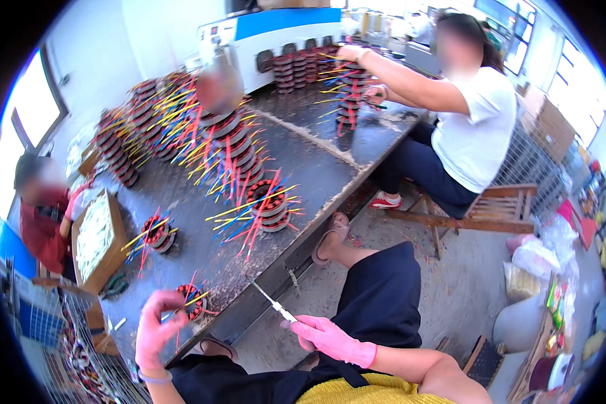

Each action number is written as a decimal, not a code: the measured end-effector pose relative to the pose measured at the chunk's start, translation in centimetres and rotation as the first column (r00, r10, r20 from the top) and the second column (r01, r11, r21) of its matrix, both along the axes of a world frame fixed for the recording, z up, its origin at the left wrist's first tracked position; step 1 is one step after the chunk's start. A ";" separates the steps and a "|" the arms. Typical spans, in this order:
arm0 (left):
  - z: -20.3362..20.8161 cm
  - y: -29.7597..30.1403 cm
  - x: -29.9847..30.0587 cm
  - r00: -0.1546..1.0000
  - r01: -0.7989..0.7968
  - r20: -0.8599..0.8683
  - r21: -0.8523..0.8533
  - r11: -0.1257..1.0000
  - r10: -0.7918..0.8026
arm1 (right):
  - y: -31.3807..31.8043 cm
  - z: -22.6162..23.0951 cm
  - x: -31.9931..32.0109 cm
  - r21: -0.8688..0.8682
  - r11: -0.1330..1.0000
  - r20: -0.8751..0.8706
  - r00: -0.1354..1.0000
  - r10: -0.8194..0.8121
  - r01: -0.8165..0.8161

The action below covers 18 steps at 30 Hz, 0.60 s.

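Observation:
My right hand (333, 339), in a pink glove, is closed around a thin metal rod with a white sleeve-like part (283, 311) near my fingers. The rod's tip points up and left, over the table's front edge. My left hand (156, 330), also pink-gloved, hovers beside a small wound motor stator (194, 303) near that edge. Its fingers are bent, with a gap between thumb and forefinger, and I see nothing held. Red, yellow and blue wire leads stick out of the stator. A second single stator (157, 233) lies farther back.
Stacked stators (268, 202) with colored leads crowd the dark table (188, 202). A cardboard box (114, 229) of white pieces stands left, near dark-handled pliers (114, 286). One person (475, 128) handles a stator stack at right; another (44, 222) sits at left.

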State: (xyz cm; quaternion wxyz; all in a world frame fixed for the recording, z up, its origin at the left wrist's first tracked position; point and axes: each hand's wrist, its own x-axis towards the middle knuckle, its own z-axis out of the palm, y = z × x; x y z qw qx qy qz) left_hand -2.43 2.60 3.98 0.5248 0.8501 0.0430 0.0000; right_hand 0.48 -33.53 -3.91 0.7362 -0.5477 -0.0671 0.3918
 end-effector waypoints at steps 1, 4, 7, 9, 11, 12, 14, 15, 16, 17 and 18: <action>-0.3 0.0 0.4 0.990 -0.062 0.128 0.084 0.994 0.051 | 0.2 0.4 0.1 -0.043 0.999 -0.010 1.000 0.001 -0.001; -1.8 -2.7 3.2 0.965 -0.140 0.249 0.247 0.959 0.076 | -1.9 1.7 0.4 -0.115 0.993 -0.094 0.996 -0.011 0.001; -2.1 -2.4 2.7 0.985 -0.120 0.163 0.361 0.925 0.064 | -1.3 0.4 0.5 -0.096 0.995 -0.125 0.992 0.029 -0.041; -3.0 -1.3 2.5 0.994 -0.069 0.112 0.517 0.853 0.013 | -0.4 -0.6 0.9 -0.087 0.993 -0.123 0.990 0.067 -0.078; -3.5 -1.1 2.3 0.997 -0.058 0.078 0.567 0.821 0.017 | 0.2 -0.8 0.9 -0.038 0.996 -0.137 0.988 0.071 -0.077; -3.7 -1.0 2.1 0.998 -0.055 0.061 0.592 0.804 0.023 | 0.3 -0.6 1.1 -0.013 0.997 -0.144 0.987 0.077 -0.080; -4.3 -0.9 2.1 0.998 -0.060 0.024 0.577 0.815 0.056 | 0.1 -0.3 1.4 -0.040 0.994 -0.110 0.990 0.093 -0.098; -4.4 -1.0 2.4 0.999 -0.052 0.017 0.568 0.821 0.051 | -0.1 -0.4 1.4 -0.045 0.995 -0.111 0.990 0.082 -0.087; -4.4 -1.2 2.6 0.999 -0.045 0.011 0.559 0.828 0.047 | -0.4 -0.5 1.4 -0.050 0.996 -0.112 0.991 0.071 -0.077; -4.6 -1.4 3.0 1.000 -0.005 0.018 0.601 0.799 -0.007 | -0.7 0.4 1.9 -0.089 0.991 -0.133 0.988 0.083 -0.096; -4.4 -1.6 2.9 1.000 0.013 -0.006 0.604 0.797 -0.013 | -0.6 0.2 1.9 -0.073 0.993 -0.149 0.985 0.085 -0.097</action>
